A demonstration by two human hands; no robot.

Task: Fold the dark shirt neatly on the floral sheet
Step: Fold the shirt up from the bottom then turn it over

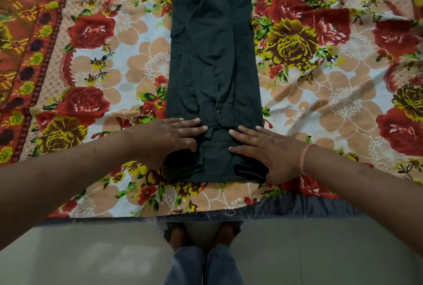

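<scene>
The dark shirt (212,55) lies on the floral sheet (320,78) as a long narrow strip, its sides and sleeves folded inward, a cuff with a snap button near its lower part. My left hand (169,139) rests flat on the shirt's near left edge, fingers pointing right. My right hand (267,152) presses flat on the near right edge, fingers pointing left. A pink band circles my right wrist. Both hands lie about a palm's width apart. The shirt's far end runs out of the top of the view.
The sheet's near edge (229,212) hangs over a grey mattress border. Below it is a pale tiled floor (91,250). My legs in blue trousers and my feet (203,239) stand right at the bed's edge. An orange patterned border (27,32) runs along the sheet's left.
</scene>
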